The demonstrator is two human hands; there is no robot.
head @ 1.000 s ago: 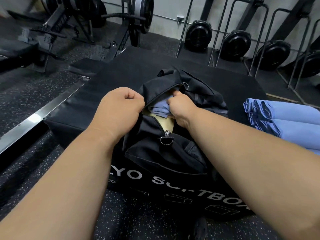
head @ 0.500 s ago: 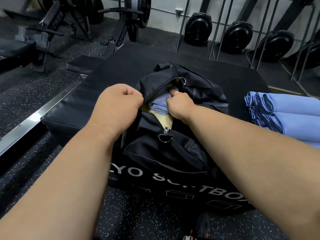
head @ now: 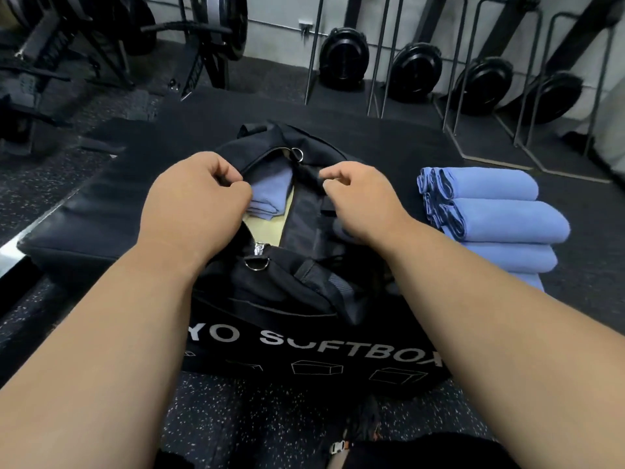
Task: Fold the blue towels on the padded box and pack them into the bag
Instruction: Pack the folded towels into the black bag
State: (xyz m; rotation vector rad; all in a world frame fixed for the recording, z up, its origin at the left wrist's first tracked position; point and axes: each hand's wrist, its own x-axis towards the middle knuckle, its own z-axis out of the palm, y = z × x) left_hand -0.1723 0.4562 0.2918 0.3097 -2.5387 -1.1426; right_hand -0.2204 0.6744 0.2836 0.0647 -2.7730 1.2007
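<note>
The bag (head: 270, 292) is seen unzipped on the padded box (head: 101, 211). Its left edge is gripped by the left hand (head: 192, 201), its right edge pinched by the right hand (head: 365, 201). One folded towel (head: 270, 194) is lodged inside. Folded towels (head: 497, 214) are stacked on the box, right of the bag.

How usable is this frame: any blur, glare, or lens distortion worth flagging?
Head view: strong wide-angle bending, forearms ballooning at the bottom edge; the left hand and right hand on the bag look slightly soft; a bright glare patch sits on the metal strip at left; the stacked towels are evenly lit and readable.
</note>
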